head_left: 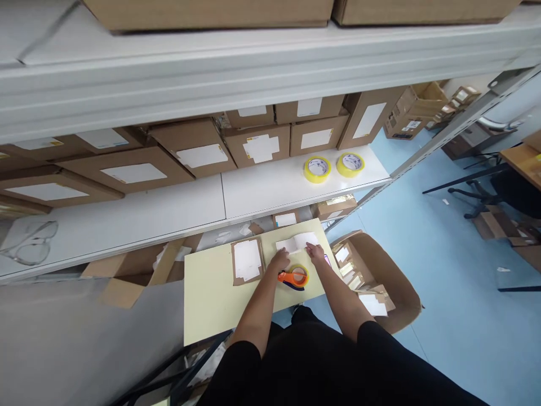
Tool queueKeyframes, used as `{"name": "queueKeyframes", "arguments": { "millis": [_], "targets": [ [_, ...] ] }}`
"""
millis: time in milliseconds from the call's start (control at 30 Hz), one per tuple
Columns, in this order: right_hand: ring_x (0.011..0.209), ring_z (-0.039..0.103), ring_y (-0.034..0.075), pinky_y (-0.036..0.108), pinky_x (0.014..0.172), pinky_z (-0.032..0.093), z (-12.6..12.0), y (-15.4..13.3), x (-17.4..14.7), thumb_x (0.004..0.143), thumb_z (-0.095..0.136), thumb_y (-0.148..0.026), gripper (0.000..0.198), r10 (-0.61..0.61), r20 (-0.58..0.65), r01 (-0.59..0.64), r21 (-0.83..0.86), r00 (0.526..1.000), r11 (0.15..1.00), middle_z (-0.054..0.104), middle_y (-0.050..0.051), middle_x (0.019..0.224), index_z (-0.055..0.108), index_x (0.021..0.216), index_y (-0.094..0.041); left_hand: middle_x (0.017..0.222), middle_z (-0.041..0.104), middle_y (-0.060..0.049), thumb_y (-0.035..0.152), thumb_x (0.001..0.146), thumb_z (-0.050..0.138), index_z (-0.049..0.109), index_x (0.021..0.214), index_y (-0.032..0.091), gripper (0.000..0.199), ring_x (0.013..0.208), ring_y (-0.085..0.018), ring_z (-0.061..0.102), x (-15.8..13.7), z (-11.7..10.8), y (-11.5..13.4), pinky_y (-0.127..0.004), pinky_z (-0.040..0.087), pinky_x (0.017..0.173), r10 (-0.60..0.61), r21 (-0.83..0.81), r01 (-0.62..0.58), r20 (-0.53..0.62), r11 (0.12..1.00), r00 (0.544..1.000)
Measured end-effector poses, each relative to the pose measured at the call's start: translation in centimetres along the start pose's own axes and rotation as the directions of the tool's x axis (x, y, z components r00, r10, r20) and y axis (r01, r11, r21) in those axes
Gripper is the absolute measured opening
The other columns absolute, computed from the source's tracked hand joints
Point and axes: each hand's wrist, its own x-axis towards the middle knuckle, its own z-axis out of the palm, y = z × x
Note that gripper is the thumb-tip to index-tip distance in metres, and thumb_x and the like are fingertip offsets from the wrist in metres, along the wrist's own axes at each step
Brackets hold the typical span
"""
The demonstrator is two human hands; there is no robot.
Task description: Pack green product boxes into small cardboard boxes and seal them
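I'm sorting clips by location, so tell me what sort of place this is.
Probably a packing area or stockroom: cardboard boxes with white labels crowd the shelf, two yellow tape rolls lie there too, and an orange tape dispenser sits on the table.

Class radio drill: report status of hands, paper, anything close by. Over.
Left hand and right hand at near edge of white paper, grip unclear. Paper on pale yellow table. Orange tape dispenser close to left hand.
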Motion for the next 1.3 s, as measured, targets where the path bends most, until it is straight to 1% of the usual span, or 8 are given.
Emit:
{"name": "queueKeyframes", "arguments": {
  "millis": [200,300,433,500,600,900,1167,1300],
  "targets": [
    [0.071,0.062,0.021,0.034,0.073,0.052,1.0,-4.8,-3.2,0.051,0.091,-0.050,0.042,-0.028,0.006,0.027,0.069,1.000,0.997,0.064,0.001,0.061,0.063,0.063,-0.021,0.157,0.054,-0.014,0.022,0.080,0.069,0.057,0.149,0.019,0.070,0.146,-0.029,0.048,-2.7,-2.5,3.1,-0.041,0.031,0.125,0.093,-0.083,-0.114,-0.228,0.990,0.969],
    [0.077,0.066,0.023,0.034,0.076,0.051,1.6,-6.4,-5.5,0.051,0.092,-0.047,0.043,-0.089,0.089,0.079,0.103,0.992,0.992,0.074,0.004,0.073,0.073,0.074,-0.017,0.158,0.053,-0.011,0.020,0.074,0.074,0.064,0.141,0.021,0.068,0.147,-0.030,0.046,-3.1,-4.4,5.0,-0.041,0.033,0.124,0.207,-0.169,-0.262,-0.288,0.950,0.935],
    [0.080,0.069,0.024,0.034,0.076,0.052,0.9,-7.1,-7.6,0.051,0.093,-0.044,0.045,-0.088,0.134,0.076,0.097,0.987,0.992,0.077,0.005,0.078,0.077,0.082,-0.017,0.110,0.076,-0.011,0.036,0.069,0.081,0.078,0.092,0.016,0.031,0.112,-0.031,0.067,-3.3,-7.4,6.2,-0.040,0.050,0.102,0.211,-0.207,-0.227,-0.100,0.952,0.972],
    [0.081,0.071,0.024,0.033,0.075,0.052,0.0,-7.3,-8.1,0.053,0.093,-0.046,0.043,-0.076,0.144,0.063,0.092,0.987,0.994,0.078,0.005,0.081,0.076,0.081,-0.018,0.081,0.074,-0.004,0.045,0.063,0.084,0.074,0.074,0.017,0.032,0.088,-0.026,0.069,-3.6,-8.6,6.3,-0.037,0.053,0.087,0.200,-0.153,-0.194,0.025,0.969,0.980],
    [0.075,0.070,0.023,0.031,0.069,0.052,-1.3,-7.7,-8.4,0.056,0.093,-0.051,0.044,-0.102,0.216,0.077,0.120,0.971,0.990,0.078,0.005,0.081,0.073,0.080,-0.020,0.066,0.067,0.002,0.045,0.052,0.089,0.072,0.065,0.018,0.035,0.073,-0.022,0.064,-4.2,-9.7,6.6,-0.033,0.051,0.075,0.212,-0.077,-0.205,0.094,0.976,0.973],
    [0.066,0.070,0.026,0.034,0.063,0.052,-2.4,-9.2,-9.1,0.054,0.093,-0.059,0.049,-0.216,0.196,0.182,0.175,0.957,0.968,0.075,0.004,0.072,0.065,0.070,-0.022,0.071,0.074,-0.001,0.053,0.061,0.084,0.080,0.072,0.019,0.036,0.076,-0.023,0.067,-4.9,-10.6,8.7,-0.032,0.050,0.074,0.292,-0.057,-0.289,0.053,0.956,0.955],
    [0.076,0.076,0.032,0.042,0.066,0.061,-5.0,-9.8,-8.4,0.057,0.092,-0.054,0.044,-0.191,0.043,0.169,0.308,0.981,0.936,0.079,0.007,0.081,0.070,0.081,-0.025,0.091,0.081,-0.013,0.054,0.053,0.093,0.080,0.071,0.017,0.043,0.095,-0.030,0.074,-4.3,-11.7,9.1,-0.042,0.055,0.093,0.263,-0.331,-0.257,-0.027,0.908,0.964],
    [0.084,0.079,0.035,0.044,0.069,0.063,-6.3,-11.1,-8.4,0.063,0.090,-0.053,0.046,-0.218,0.095,0.175,0.338,0.971,0.925,0.081,0.009,0.089,0.073,0.094,-0.024,0.089,0.081,-0.014,0.055,0.053,0.093,0.078,0.069,0.016,0.044,0.093,-0.031,0.074,-4.0,-12.6,9.3,-0.044,0.055,0.094,0.276,-0.368,-0.274,-0.049,0.888,0.960]
  ]
}}
